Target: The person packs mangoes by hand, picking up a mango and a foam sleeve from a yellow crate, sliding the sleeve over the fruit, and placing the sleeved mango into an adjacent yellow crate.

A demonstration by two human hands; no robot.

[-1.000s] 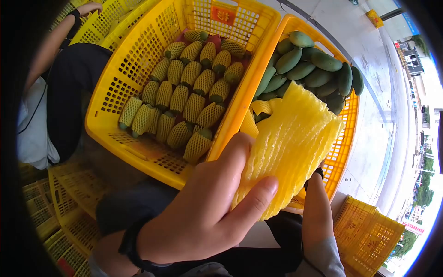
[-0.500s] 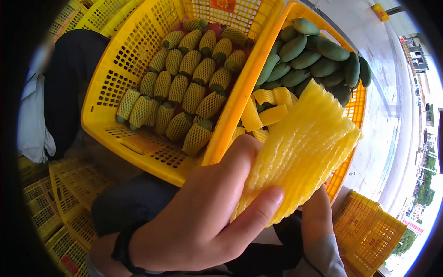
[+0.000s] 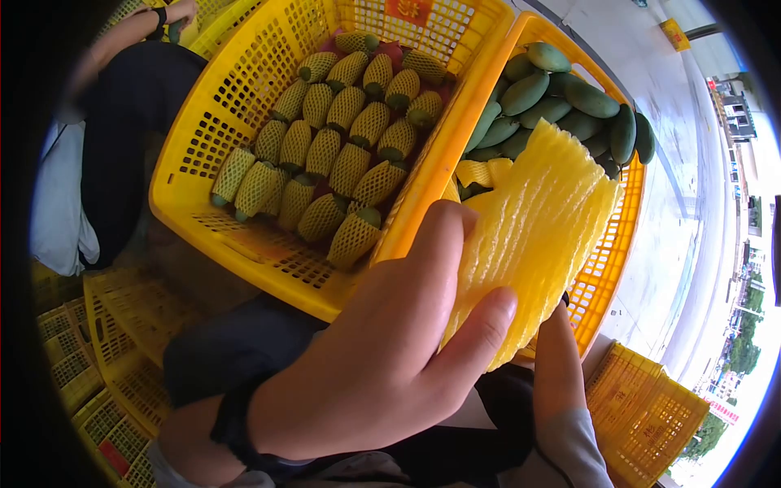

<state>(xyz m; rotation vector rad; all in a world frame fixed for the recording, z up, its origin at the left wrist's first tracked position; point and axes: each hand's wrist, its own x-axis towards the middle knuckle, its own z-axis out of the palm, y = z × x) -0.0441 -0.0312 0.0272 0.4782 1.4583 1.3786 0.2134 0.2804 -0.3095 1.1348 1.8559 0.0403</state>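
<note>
My left hand [image 3: 382, 350], a black band on its wrist, grips a flattened yellow foam net sleeve [image 3: 537, 236] between thumb and fingers. The sleeve is held up close to the camera, in front of the right-hand crate. Behind it my right hand [image 3: 557, 350] comes up from below; its fingers are hidden, so what they do cannot be seen. Beyond the sleeve, bare green mangoes [image 3: 569, 93] are heaped in an orange-yellow crate [image 3: 598, 301]. More yellow foam sleeves [image 3: 484, 172] lie in that crate, beside the mangoes.
Left of it stands a yellow crate [image 3: 268, 281] holding rows of mangoes in foam nets [image 3: 325, 150]. A person's hand [image 3: 181, 12] and dark-clothed leg [image 3: 134, 122] are at upper left. Stacked yellow crates stand at lower left [image 3: 122, 342] and lower right [image 3: 647, 415].
The view has shifted slightly. My left hand and the foam sleeve sit a little further right, covering more of the loose sleeves. The other person's hand has come into view at upper left.
</note>
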